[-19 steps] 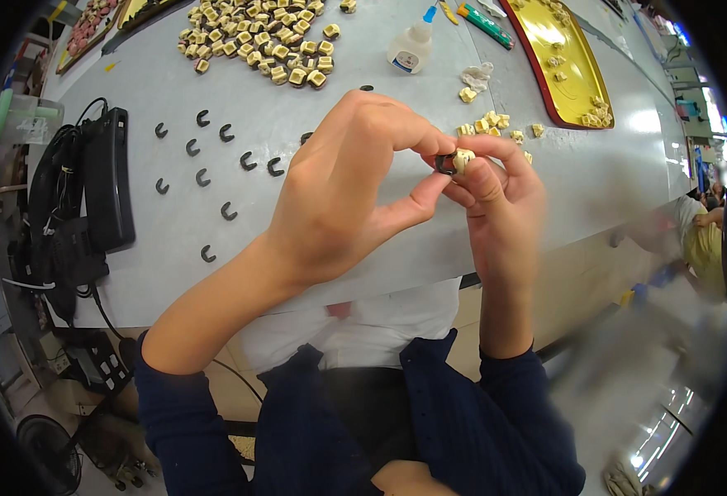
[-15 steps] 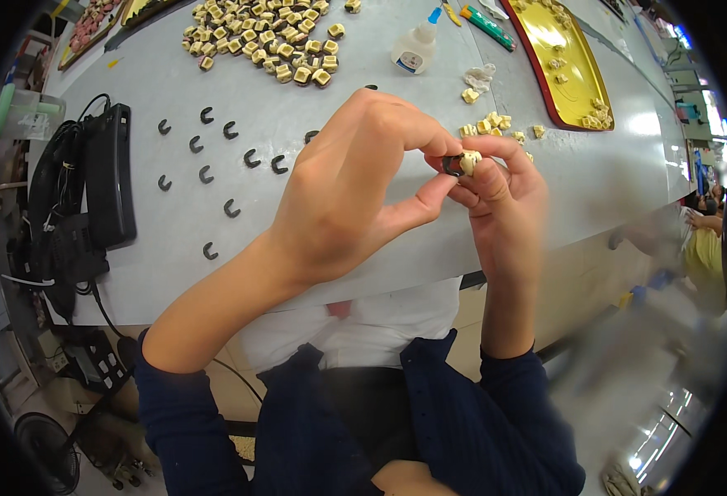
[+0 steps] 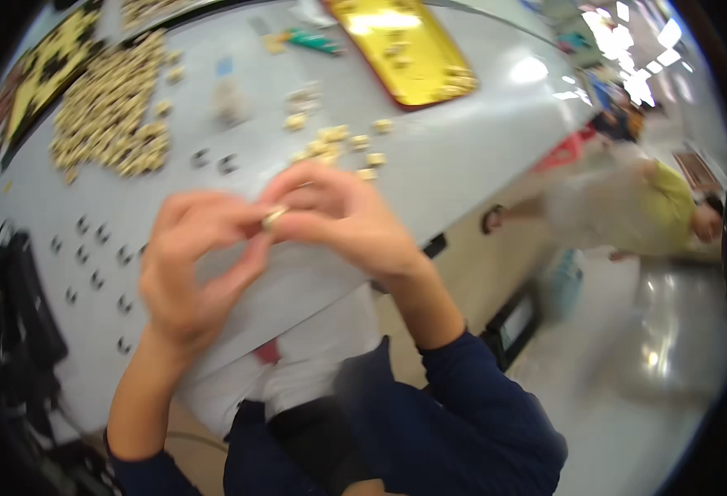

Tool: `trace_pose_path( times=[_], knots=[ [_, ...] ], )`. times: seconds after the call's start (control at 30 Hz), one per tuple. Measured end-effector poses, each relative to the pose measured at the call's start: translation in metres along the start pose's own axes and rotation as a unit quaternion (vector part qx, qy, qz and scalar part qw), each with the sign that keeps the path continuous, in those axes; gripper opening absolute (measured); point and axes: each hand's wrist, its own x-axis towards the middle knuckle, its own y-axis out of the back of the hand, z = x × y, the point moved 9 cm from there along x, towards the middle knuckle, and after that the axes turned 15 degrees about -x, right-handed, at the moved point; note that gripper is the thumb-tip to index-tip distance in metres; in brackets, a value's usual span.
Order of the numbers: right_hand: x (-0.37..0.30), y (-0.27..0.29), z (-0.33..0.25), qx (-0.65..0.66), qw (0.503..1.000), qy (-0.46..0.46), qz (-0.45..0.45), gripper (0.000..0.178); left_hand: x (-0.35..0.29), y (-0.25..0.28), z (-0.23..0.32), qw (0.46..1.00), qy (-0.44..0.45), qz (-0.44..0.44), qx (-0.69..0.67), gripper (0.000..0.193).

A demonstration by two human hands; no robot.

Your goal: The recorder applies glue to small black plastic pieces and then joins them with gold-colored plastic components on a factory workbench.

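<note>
In front of me my left hand point(image 3: 202, 260) and my right hand point(image 3: 339, 217) meet, thumbs and fingertips pinched together. Between them sits a small cream-coloured block point(image 3: 274, 217), gripped mostly by the right fingers. The left thumb and fingers press at its other side, where the black C-shaped piece is hidden by fingers and blur. Loose black C-shaped pieces point(image 3: 124, 255) lie scattered on the grey table point(image 3: 430, 161) left of my hands, and two more lie beyond them. Several loose cream blocks point(image 3: 322, 147) lie just beyond my right hand.
A large pile of cream-and-dark pieces point(image 3: 116, 107) covers the far left. Behind my hands stand a blurred squeeze bottle point(image 3: 230, 101), a green tube point(image 3: 314, 40) and a yellow tray point(image 3: 405, 54) with a red rim. Black equipment point(image 3: 25, 306) sits at the left edge. A person point(image 3: 665, 207) is at the right.
My view has swung to the right, so the table's things sit further left. The black C-shaped piece and the cream block have come together between my fingertips, and the black piece no longer shows.
</note>
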Motion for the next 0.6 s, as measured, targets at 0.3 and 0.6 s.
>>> trace_pose_path(
  times=[0.3, 0.6],
  knots=[
    [-0.001, 0.007, -0.009, -0.13, 0.987, 0.055, -0.074, 0.028, -0.002, -0.015, 0.011, 0.995, -0.045, -0.084, 0.041, 0.057],
    [0.001, 0.007, -0.035, -0.279, 0.95, 0.094, -0.103, 0.022, 0.002, -0.014, 0.03, 0.991, -0.112, -0.07, 0.033, 0.043]
  ],
)
